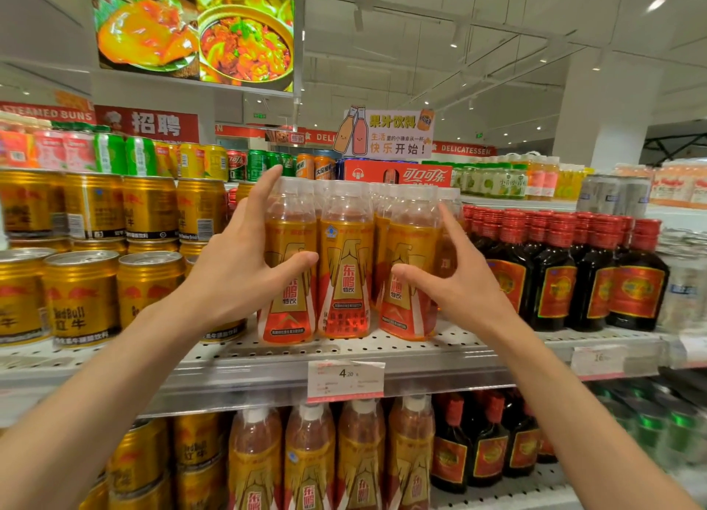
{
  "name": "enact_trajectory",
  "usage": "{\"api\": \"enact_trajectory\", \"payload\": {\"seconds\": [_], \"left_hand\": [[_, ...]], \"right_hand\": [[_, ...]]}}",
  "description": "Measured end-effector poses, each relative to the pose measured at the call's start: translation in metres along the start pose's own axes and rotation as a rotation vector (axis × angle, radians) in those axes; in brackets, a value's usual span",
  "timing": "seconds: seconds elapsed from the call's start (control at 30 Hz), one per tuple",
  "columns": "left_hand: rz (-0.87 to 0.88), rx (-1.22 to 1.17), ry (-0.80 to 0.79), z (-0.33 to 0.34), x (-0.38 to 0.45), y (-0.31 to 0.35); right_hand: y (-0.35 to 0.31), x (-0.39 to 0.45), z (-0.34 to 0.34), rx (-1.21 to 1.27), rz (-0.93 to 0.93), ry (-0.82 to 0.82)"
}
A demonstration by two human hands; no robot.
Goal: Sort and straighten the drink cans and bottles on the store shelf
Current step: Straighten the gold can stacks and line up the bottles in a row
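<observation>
— Where were the orange bottles (pixel 346 264)?
— Upright in a block at the shelf's (pixel 421 356) front edge, gold cans (pixel 80 291) to their left, dark red-capped bottles (pixel 558 276) to their right.
— And the hands?
— Both spread. The left hand (pixel 245 257) lay flat against the block's left side, the right hand (pixel 455 276) against its right; neither curled round a bottle.
</observation>
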State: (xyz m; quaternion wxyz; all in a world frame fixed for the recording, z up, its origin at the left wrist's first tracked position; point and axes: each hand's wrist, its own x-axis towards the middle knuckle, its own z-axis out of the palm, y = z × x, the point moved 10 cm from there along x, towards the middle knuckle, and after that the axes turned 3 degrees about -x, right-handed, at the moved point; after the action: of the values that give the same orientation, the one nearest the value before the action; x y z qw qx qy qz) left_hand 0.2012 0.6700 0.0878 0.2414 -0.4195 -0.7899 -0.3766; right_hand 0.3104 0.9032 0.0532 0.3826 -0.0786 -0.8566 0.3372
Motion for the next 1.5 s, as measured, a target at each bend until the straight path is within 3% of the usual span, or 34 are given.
{"api": "enact_trajectory", "payload": {"seconds": [0.13, 0.27, 0.4, 0.6, 0.83, 1.17, 1.33, 1.5], "left_hand": [[0.005, 0.017, 0.003, 0.001, 0.0, -0.002], [0.001, 0.043, 0.001, 0.007, 0.0, -0.003], [0.043, 0.034, 0.106, 0.014, -0.015, 0.004], [-0.152, -0.307, 0.223, 0.034, -0.038, -0.015], [-0.353, -0.419, 0.177, 0.05, -0.042, -0.045], [-0.251, -0.403, 0.111, 0.056, -0.037, -0.022], [-0.237, -0.346, -0.007, 0.058, -0.039, -0.029], [-0.256, -0.356, 0.04, 0.061, -0.041, -0.032]], "right_hand": [[0.011, -0.001, 0.002, 0.061, 0.065, -0.062], [0.012, -0.017, 0.006, -0.049, 0.07, 0.083], [0.019, -0.025, 0.01, 0.003, 0.09, 0.198], [0.008, -0.024, 0.027, -0.026, 0.05, 0.143], [0.01, -0.025, 0.034, -0.031, 0.074, 0.134], [0.026, -0.029, 0.022, 0.054, 0.072, 0.243], [0.024, -0.029, 0.024, -0.04, 0.041, 0.232], [0.025, -0.028, 0.026, -0.109, 0.043, 0.226]]}}
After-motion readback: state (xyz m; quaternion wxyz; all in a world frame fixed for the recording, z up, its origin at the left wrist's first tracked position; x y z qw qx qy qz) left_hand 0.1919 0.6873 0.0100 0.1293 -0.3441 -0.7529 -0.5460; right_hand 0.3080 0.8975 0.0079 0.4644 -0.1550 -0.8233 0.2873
